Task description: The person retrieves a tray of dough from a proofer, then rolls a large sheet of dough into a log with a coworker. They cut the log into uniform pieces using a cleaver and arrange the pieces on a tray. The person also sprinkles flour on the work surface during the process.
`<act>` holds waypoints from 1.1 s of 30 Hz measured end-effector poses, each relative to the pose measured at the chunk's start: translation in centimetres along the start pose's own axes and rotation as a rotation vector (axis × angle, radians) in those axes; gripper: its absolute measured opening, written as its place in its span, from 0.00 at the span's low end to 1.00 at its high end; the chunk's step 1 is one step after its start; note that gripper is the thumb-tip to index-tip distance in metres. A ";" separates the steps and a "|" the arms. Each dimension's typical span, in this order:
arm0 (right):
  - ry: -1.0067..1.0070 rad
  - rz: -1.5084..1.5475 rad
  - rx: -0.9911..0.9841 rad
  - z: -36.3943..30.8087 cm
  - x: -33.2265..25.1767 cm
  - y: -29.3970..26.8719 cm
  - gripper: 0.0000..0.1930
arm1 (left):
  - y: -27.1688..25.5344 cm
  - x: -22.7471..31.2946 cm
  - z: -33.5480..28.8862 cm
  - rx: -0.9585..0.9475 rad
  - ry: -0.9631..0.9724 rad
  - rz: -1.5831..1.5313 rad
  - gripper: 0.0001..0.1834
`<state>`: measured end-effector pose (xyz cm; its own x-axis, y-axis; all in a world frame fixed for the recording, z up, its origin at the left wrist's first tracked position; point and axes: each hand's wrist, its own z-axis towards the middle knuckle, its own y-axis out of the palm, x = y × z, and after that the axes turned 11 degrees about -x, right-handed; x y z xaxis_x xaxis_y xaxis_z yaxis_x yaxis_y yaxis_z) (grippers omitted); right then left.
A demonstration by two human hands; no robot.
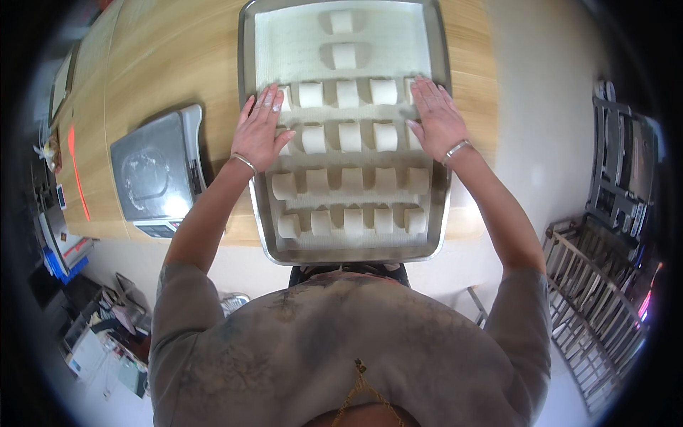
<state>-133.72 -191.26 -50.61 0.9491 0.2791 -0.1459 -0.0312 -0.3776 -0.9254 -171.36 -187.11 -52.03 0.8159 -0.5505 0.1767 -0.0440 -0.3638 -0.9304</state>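
Rows of small white dough pieces [346, 93] lie in a large metal baking tray [356, 255] with a pale liner. Five pieces make up each of the two nearest rows, while single pieces sit in line at the far end. My left hand [260, 133] rests at the tray's left side, fingers stretched out, partly covering the leftmost pieces of the two middle rows. Opposite it, my right hand [439, 122] lies with straight fingers over the rightmost pieces of those rows. Neither hand shows anything gripped; what lies under the palms is hidden.
Left of the tray, a grey weighing scale [158, 167] with white smears stands on the wooden table [167, 50]. Further left lies a thin orange-red strip [77, 174]. A metal rack [583, 306] stands at the right, below a dark framed object [620, 167]. Boxes and clutter [107, 356] fill the lower left.
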 end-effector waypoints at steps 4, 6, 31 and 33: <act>0.029 0.210 0.197 -2.0 -0.6 -0.9 0.30 | 0.1 0.2 0.3 -0.041 -0.054 0.064 0.41; 0.078 0.362 0.418 -5.9 -1.2 -0.7 0.27 | 0.4 0.2 0.4 -0.041 -0.062 0.111 0.41; 1.808 1.186 1.028 -68.9 -34.7 34.4 0.09 | 11.5 46.9 -13.8 -0.010 1.077 -0.215 0.32; 2.001 1.144 0.961 -74.0 -35.9 35.5 0.10 | 14.5 52.2 -18.2 -0.147 1.153 -0.183 0.32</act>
<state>-145.70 -279.99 -52.32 -0.4801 -0.6074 -0.6329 -0.0255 0.7309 -0.6820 -139.91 -234.82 -50.49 -0.1836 -0.8079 0.5600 -0.1081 -0.5496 -0.8284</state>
